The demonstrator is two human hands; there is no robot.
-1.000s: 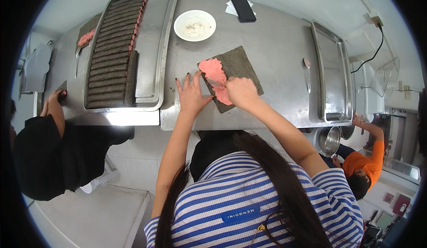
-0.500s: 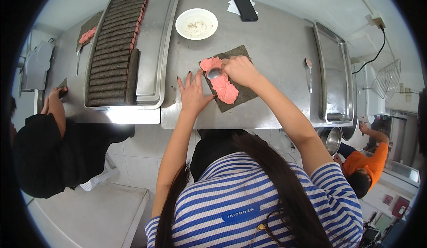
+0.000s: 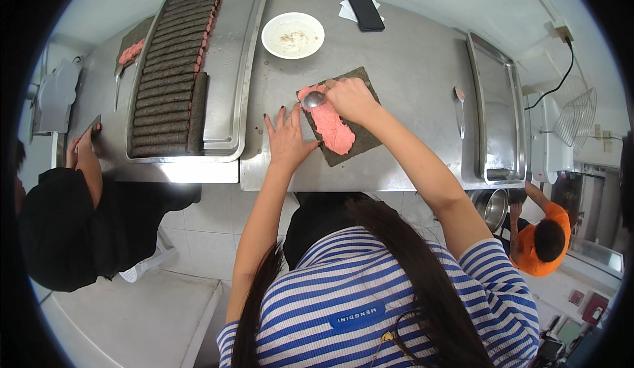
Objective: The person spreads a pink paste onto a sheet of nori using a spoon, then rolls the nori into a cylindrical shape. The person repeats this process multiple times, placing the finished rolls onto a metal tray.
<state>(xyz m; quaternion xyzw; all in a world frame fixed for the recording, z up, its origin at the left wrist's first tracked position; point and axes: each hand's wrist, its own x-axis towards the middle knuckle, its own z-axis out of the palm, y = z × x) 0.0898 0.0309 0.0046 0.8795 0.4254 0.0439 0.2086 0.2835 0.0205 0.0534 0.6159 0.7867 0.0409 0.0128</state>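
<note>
A dark seaweed sheet (image 3: 363,133) lies tilted on the metal table, with a band of pink paste (image 3: 333,130) spread along its left part. My right hand (image 3: 353,99) is closed round the handle of a metal spoon (image 3: 314,99), whose bowl rests on the paste near its far end. Fingers spread, my left hand (image 3: 289,142) lies at the sheet's left edge, its fingertips touching the edge. Most of the spoon's handle is hidden in my right hand.
Seaweed rolls (image 3: 162,97) fill the left of a large metal tray (image 3: 228,104). Beyond my hands are a white bowl (image 3: 292,36) and a black phone (image 3: 364,10). Another spoon (image 3: 461,114) and a second tray (image 3: 498,104) lie right. Co-workers stand left and right.
My right hand has moved the spoon slightly away from me and left, toward the paste's far end. My left hand stays put. The person in orange at right has shifted.
</note>
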